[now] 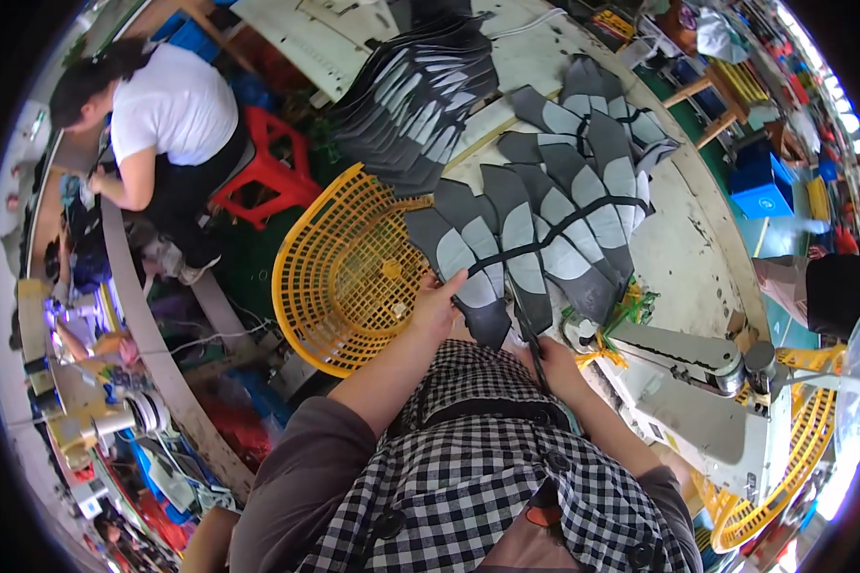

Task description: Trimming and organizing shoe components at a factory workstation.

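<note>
My left hand (437, 304) is closed, its fingers pinching the near left end of a chain of fabric pieces (518, 229). These pieces are dark grey with light grey patches, joined side by side by a black strip, and they spread over the pale tabletop (688, 253). Close to my body, my right hand (556, 371) is closed around a slim black tool that looks like scissors (535, 355). Its upper part reaches up among the lower ends of the pieces, which partly hide it. More joined pieces (592, 91) lie farther back on the right.
A yellow plastic basket (301, 286) stands left of my left hand. Behind it, a thick stack of grey pieces (416, 105) rests on the table. A sewing machine (678, 353) is at the right. At the left, a co-worker (177, 105) sits on a red stool (291, 181).
</note>
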A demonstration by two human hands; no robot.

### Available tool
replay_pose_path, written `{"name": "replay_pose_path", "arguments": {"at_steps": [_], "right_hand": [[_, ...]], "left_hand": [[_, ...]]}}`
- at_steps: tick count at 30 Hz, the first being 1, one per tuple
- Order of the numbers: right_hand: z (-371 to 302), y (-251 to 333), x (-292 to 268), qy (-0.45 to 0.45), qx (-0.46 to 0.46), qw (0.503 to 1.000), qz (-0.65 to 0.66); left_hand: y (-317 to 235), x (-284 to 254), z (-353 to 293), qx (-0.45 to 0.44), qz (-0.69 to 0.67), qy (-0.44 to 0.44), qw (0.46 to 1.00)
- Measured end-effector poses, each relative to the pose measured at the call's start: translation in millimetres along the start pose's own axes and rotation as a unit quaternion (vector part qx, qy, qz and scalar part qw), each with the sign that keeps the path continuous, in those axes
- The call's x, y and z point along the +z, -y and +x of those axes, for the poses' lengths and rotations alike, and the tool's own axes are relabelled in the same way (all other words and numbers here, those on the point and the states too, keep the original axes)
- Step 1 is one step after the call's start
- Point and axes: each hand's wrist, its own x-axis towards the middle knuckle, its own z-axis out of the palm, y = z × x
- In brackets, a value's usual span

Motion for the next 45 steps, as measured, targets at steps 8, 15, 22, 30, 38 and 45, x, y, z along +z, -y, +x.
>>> {"name": "replay_pose_path", "arguments": {"at_steps": [8,15,22,30,38,45], "right_hand": [[42.3,10.0,-3.7,0.233,0.175,0.935,0.200],[38.8,2.5,-12.8,0.314,0.165,0.903,0.242],[40.3,12.1,14.3,0.287,0.154,0.888,0.324],[19.1,16.2,15.0,0.157,0.181,0.904,0.355],[33.2,2.6,-6.8,0.156,0.210,0.939,0.223],[50.3,19.2,7.9,0.072,0.194,0.945,0.253]], "left_hand": [[-18.5,-22.6,10.8,-0.049,0.067,0.126,0.989],[-47.7,-15.8,14.4,-0.118,0.122,0.139,0.976],[-41.0,-17.6,15.6,-0.144,0.108,0.149,0.972],[-27.5,-15.7,-0.9,-0.090,0.050,0.159,0.982],[-21.5,10.2,17.0,-0.024,0.089,0.135,0.987],[-17.7,16.6,6.6,-0.007,0.032,0.122,0.992]]}}
